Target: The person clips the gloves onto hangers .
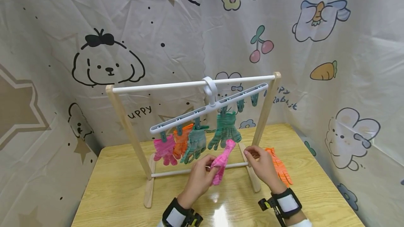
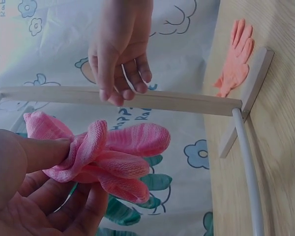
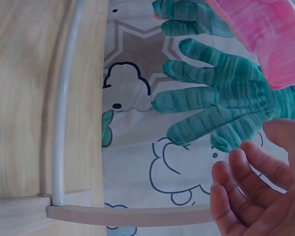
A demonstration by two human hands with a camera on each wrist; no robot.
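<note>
My left hand (image 1: 202, 172) pinches a pink knitted glove (image 1: 222, 162) between thumb and fingers, in front of the rack; the glove is bunched and folded, as the left wrist view shows. To its right my right hand (image 1: 261, 162) is raised with loosely bent fingers and holds nothing. Clipped along the tilted white hanger (image 1: 186, 115) are another pink glove (image 1: 165, 150), an orange glove (image 1: 182, 139) and two green gloves, one green glove (image 1: 194, 143) left of the hook and one larger green glove (image 1: 225, 129) right of it. A second orange glove (image 1: 279, 166) lies on the table.
A wooden rack (image 1: 128, 129) with a white top rod (image 1: 164, 86) carries the hanger by its hook. Toward the hanger's right end hang bare teal clips (image 1: 254, 100). The wooden table (image 1: 116, 185) meets a printed curtain (image 1: 176, 20) at the back.
</note>
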